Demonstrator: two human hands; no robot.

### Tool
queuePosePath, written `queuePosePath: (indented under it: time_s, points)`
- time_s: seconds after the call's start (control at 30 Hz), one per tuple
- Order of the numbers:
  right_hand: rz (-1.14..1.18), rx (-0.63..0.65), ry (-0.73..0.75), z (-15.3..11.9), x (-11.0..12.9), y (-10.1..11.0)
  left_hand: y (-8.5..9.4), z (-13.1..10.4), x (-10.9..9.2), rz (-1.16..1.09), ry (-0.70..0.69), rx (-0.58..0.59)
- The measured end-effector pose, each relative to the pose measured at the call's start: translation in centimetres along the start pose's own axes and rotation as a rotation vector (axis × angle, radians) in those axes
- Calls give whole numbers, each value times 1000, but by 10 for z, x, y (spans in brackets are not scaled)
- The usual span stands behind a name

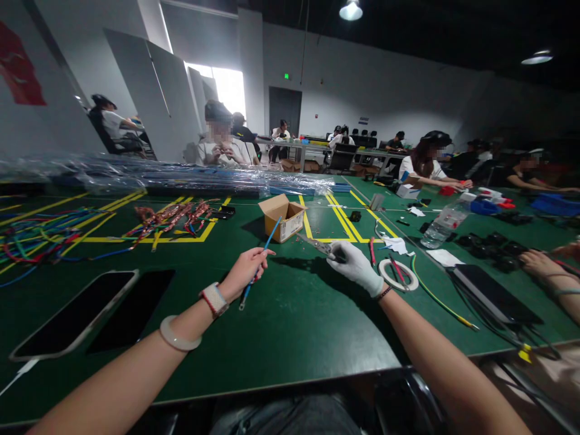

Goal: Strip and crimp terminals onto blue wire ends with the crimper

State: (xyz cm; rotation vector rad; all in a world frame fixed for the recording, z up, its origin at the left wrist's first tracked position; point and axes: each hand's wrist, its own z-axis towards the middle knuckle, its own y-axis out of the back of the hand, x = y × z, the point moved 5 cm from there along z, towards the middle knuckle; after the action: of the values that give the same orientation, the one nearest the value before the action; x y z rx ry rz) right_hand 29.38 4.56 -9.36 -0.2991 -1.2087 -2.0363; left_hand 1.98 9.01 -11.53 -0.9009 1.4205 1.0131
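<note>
My left hand (247, 273) is closed around a blue cable (272, 234), which slants upward past my fingers. A metal ring terminal (241, 304) shows at the cable's lower end. My right hand (356, 266), in a white glove, grips a grey metal hand tool (322, 246). Its thin tip points left toward a small open cardboard box (284, 222); whether it is a knife or pliers I cannot tell. The box stands upright just beyond the space between my hands. Near my right hand lie a white tape ring (413, 278) and a green-yellow cable (437, 301).
Bundled coloured cables (49, 232) and bare copper braids (172, 217) lie at the left. Two phones (77, 314) rest before my left arm. A water bottle (446, 223) leans at the right, near a black power bank (498, 293). A co-worker's hand (541, 269) reaches in there.
</note>
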Motion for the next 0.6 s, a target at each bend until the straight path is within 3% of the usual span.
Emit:
queuePosePath:
  time_s: [0.1, 0.2, 0.33, 0.47, 0.57, 0.6]
  points:
    - [-227, 131, 43, -13, 7, -1, 7, -1, -4, 331, 37, -9]
    - [-337, 194, 20, -23, 5, -1, 11, -7, -14, 543, -87, -67]
    - [-347, 248, 25, -33, 2, -1, 3, -17, -24, 696, -311, -110]
    - [-209, 238, 38, -37, 11, 7, -4, -16, -34, 831, -322, -129]
    - [-38, 215, 67, -37, 35, 37, -10, -24, -47, 826, -311, 1]
    - [32, 241, 40, -38, 45, 52, -14, -31, -50, 772, -312, 121]
